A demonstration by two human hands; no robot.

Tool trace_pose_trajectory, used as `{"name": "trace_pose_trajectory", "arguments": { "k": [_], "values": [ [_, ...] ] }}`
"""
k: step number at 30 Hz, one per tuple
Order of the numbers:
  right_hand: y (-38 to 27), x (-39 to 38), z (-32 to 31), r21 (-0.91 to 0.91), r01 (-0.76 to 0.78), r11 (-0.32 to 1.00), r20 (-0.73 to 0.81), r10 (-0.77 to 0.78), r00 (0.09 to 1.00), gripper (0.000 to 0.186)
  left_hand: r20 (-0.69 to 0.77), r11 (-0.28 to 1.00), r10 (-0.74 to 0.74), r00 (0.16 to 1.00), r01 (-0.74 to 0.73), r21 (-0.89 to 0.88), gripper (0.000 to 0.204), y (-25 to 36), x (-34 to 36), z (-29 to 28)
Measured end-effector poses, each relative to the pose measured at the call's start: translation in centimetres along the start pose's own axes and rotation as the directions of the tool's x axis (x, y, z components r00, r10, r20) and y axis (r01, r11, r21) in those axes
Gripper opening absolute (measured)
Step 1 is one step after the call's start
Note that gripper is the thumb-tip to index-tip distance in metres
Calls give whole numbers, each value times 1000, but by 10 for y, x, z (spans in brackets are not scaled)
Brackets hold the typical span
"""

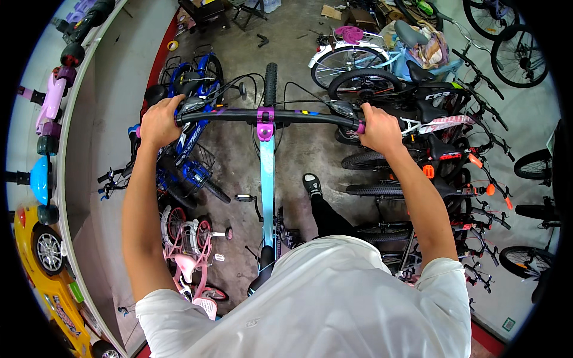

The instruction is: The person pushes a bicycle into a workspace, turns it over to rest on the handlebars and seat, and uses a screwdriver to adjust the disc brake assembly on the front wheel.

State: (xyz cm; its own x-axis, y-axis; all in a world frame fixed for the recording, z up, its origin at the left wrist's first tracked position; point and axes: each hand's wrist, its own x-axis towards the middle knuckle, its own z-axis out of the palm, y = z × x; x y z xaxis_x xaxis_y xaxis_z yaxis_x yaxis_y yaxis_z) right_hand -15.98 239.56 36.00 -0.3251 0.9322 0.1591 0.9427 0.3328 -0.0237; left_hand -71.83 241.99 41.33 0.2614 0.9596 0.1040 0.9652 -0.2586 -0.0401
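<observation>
A light-blue bicycle (267, 185) stands upright before me, its front wheel (271, 86) pointing away. Its black handlebar (233, 115) runs across, joined by a purple stem (265, 124). My left hand (160, 122) is wrapped round the left grip, of which only a purple end shows. My right hand (382, 129) closes round the right grip, beside its purple collar. Both thumbs lie near the shifters. The black saddle (263, 265) is partly hidden by my white shirt. A pedal (243, 197) sticks out left of the frame.
Several parked bicycles (373, 160) line the right side, close to my right arm. Blue folding bicycles (190, 140) and a pink child's bicycle (188, 262) stand on the left. A shelf (80, 77) holds scooters and a yellow toy car (51, 286). Boxes (355, 21) lie far back.
</observation>
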Motion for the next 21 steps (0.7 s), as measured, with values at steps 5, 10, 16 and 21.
{"name": "trace_pose_trajectory", "arguments": {
  "k": [5, 10, 16, 21],
  "values": [
    [-2, 2, -2, 8, 20, 1000, -11, -20, 1000, 46, -20, 999, -34, 999, 34, -6, 74, -1, -12, 2],
    [-3, 4, -2, 49, 34, 998, -13, -33, 999, 52, 20, 998, -67, 998, 67, -20, 75, 1, -17, 2],
    [2, 22, -16, 188, 1, 982, 168, -33, 985, 52, 226, 996, 70, 972, -54, -78, 79, -10, -2, -5],
    [18, 30, -12, 213, -7, 977, 224, -42, 974, 72, 329, 991, 112, 937, -80, -111, 90, -6, 13, -20]
  ]
}}
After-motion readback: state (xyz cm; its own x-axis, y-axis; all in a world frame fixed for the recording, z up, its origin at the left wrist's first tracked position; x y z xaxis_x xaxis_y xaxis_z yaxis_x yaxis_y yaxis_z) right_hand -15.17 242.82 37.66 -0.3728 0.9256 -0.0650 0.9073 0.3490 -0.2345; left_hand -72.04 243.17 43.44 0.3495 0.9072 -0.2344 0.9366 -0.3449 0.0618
